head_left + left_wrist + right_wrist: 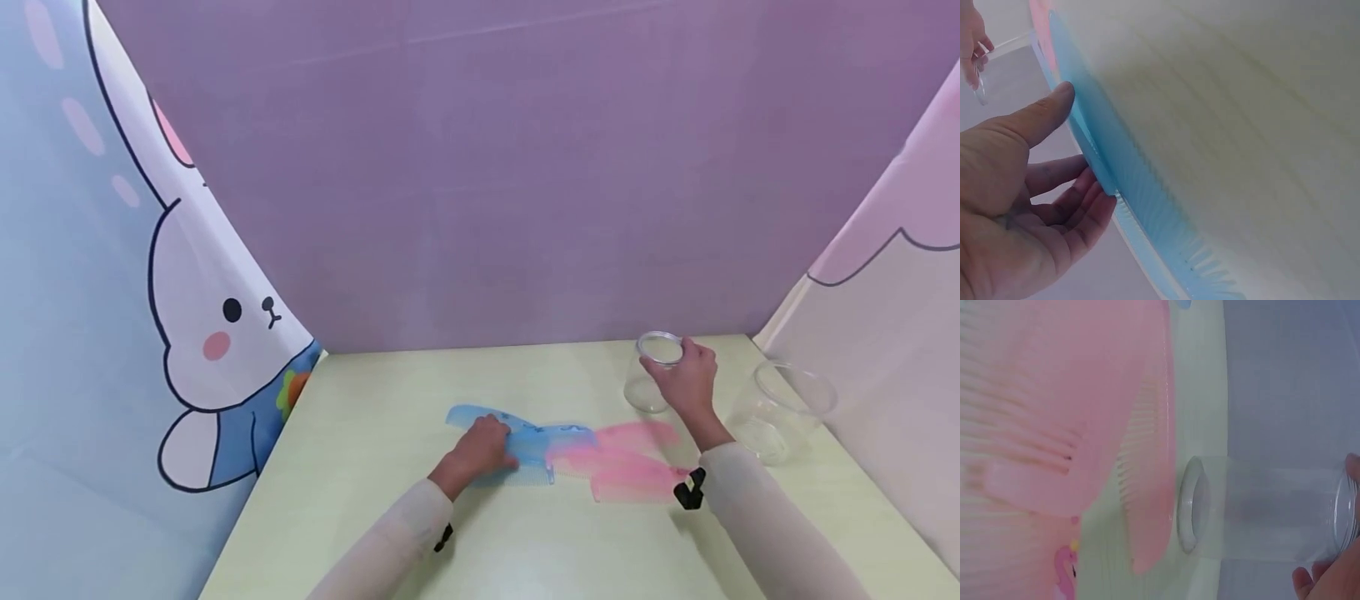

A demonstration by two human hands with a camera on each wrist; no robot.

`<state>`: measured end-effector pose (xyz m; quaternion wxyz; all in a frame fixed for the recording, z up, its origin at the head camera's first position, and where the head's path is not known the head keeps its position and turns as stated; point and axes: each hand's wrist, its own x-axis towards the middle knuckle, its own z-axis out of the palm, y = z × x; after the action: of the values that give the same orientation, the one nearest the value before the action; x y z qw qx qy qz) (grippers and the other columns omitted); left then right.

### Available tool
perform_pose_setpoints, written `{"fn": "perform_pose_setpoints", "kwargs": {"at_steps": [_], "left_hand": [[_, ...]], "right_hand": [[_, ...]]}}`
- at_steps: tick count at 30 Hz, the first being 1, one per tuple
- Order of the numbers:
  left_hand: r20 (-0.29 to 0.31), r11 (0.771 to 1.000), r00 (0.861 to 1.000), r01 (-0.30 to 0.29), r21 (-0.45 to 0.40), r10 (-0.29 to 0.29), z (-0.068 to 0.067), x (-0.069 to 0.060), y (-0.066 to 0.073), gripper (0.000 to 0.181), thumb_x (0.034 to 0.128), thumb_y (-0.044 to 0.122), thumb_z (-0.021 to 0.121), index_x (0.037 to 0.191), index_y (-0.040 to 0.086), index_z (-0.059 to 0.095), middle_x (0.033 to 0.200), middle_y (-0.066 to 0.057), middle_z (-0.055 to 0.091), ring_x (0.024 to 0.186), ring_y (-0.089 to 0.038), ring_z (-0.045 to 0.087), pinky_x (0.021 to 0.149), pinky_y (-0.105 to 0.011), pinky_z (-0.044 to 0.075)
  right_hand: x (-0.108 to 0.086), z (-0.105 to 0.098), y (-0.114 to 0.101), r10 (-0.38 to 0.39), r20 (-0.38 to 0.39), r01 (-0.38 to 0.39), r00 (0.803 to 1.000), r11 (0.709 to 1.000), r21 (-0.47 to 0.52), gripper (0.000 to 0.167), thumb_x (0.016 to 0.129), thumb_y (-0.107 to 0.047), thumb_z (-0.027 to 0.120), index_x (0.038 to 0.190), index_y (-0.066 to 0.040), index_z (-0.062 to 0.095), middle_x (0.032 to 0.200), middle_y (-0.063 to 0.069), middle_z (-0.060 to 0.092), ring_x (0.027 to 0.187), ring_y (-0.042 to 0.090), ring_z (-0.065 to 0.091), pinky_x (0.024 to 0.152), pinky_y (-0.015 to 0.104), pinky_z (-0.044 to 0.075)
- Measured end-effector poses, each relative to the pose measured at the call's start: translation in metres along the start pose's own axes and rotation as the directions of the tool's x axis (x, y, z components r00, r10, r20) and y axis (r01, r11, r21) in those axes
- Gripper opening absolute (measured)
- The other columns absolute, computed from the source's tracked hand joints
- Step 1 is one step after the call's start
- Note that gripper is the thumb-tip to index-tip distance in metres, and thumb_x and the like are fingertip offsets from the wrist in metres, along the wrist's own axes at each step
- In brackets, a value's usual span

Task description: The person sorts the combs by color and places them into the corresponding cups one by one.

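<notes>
Several blue combs lie overlapping at the middle of the table, beside several pink combs on their right. My left hand is over the left part of the blue combs; in the left wrist view its thumb and fingers touch a blue comb at its edge. My right hand grips the rim of a clear jar, which is upright behind the pink combs. In the right wrist view the jar shows beside a pink comb, with fingers at its rim.
A second clear container, wider at its mouth, stands at the table's right side, near my right forearm. A purple backdrop rises behind the pale table, with printed cloths on the left, showing a rabbit, and on the right.
</notes>
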<state>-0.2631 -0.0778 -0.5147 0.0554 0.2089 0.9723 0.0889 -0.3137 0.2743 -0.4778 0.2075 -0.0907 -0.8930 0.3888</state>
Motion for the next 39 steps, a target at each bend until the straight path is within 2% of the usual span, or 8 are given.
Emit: {"fn": "perform_pose_setpoints", "kwargs": {"at_steps": [4,7,11,17,22,27,33,39], "left_hand": [[0.003,0.998,1.0,0.023,-0.053,-0.023,-0.004,0.001,-0.001,0.034,0.0789,0.036,0.088,0.082,0.009,0.067,0.077,0.002,0.057,0.081,-0.012,0.05,0.085,-0.032,0.05],[0.01,0.992,0.999,0.047,-0.119,-0.046,-0.005,0.001,-0.004,0.035,0.0773,0.033,0.089,0.076,0.011,0.062,0.074,0.003,0.053,0.08,-0.012,0.047,0.084,-0.032,0.049],[0.029,0.985,0.997,0.074,-0.156,-0.07,-0.007,-0.001,-0.009,0.034,0.0755,0.029,0.091,0.083,0.006,0.067,0.081,-0.002,0.062,0.083,-0.016,0.05,0.086,-0.034,0.049],[0.021,0.986,0.999,0.051,-0.156,-0.049,-0.011,-0.001,-0.012,0.039,0.0749,0.027,0.091,0.1,0.003,0.074,0.092,-0.003,0.07,0.087,-0.014,0.055,0.095,-0.036,0.05],[0.014,0.984,0.999,0.054,-0.167,-0.053,-0.015,0.0,-0.011,0.033,0.0749,0.028,0.091,0.079,0.006,0.067,0.075,0.003,0.056,0.074,-0.012,0.042,0.078,-0.03,0.045],[0.006,0.98,0.997,0.071,-0.189,-0.071,-0.015,-0.002,-0.014,0.045,0.0751,0.027,0.091,0.064,0.014,0.049,0.066,0.004,0.034,0.067,-0.013,0.035,0.065,-0.027,0.033],[-0.006,0.976,0.999,0.049,-0.212,-0.051,-0.011,-0.002,-0.016,0.064,0.0749,0.024,0.09,0.06,0.018,0.028,0.063,0.007,0.017,0.06,-0.012,0.023,0.059,-0.025,0.024],[-0.025,0.975,0.998,0.052,-0.218,-0.059,-0.015,0.0,-0.016,0.057,0.0763,0.024,0.088,0.062,0.017,0.033,0.065,0.007,0.017,0.061,-0.011,0.022,0.06,-0.026,0.022]], "right_hand": [[0.001,-0.003,0.001,0.007,0.018,-0.007,1.0,1.0,-0.016,0.085,0.087,-0.035,0.078,0.145,0.015,0.04,0.139,0.041,0.04,0.129,0.053,0.038,0.105,0.063,0.036],[0.001,-0.002,0.001,0.004,0.02,-0.004,1.0,1.0,-0.014,0.084,0.087,-0.036,0.078,0.144,0.015,0.042,0.137,0.041,0.042,0.127,0.052,0.039,0.102,0.063,0.038],[0.001,0.001,0.003,0.0,0.019,0.0,1.0,1.0,-0.004,0.085,0.085,-0.037,0.08,0.142,0.015,0.044,0.136,0.04,0.043,0.126,0.051,0.041,0.101,0.063,0.038],[0.004,0.001,0.005,-0.005,0.012,0.005,1.0,1.0,-0.028,0.086,0.086,-0.039,0.08,0.143,0.014,0.043,0.136,0.039,0.041,0.122,0.051,0.044,0.1,0.063,0.04],[0.006,-0.001,0.002,-0.017,0.019,0.018,1.0,0.998,-0.053,0.087,0.086,-0.041,0.079,0.144,0.013,0.042,0.137,0.039,0.041,0.121,0.051,0.045,0.1,0.063,0.041],[0.005,0.0,0.001,-0.022,0.029,0.023,0.999,0.999,-0.048,0.087,0.086,-0.042,0.078,0.143,0.013,0.043,0.136,0.039,0.042,0.12,0.05,0.046,0.098,0.063,0.042],[0.001,0.0,0.007,0.007,0.042,-0.005,0.999,0.998,-0.061,0.087,0.086,-0.042,0.078,0.143,0.013,0.043,0.137,0.039,0.041,0.12,0.05,0.046,0.099,0.063,0.042],[0.001,-0.004,0.007,-0.003,0.044,0.006,0.999,0.998,-0.069,0.09,0.087,-0.043,0.078,0.143,0.015,0.041,0.137,0.04,0.04,0.119,0.052,0.046,0.1,0.064,0.042]]}}
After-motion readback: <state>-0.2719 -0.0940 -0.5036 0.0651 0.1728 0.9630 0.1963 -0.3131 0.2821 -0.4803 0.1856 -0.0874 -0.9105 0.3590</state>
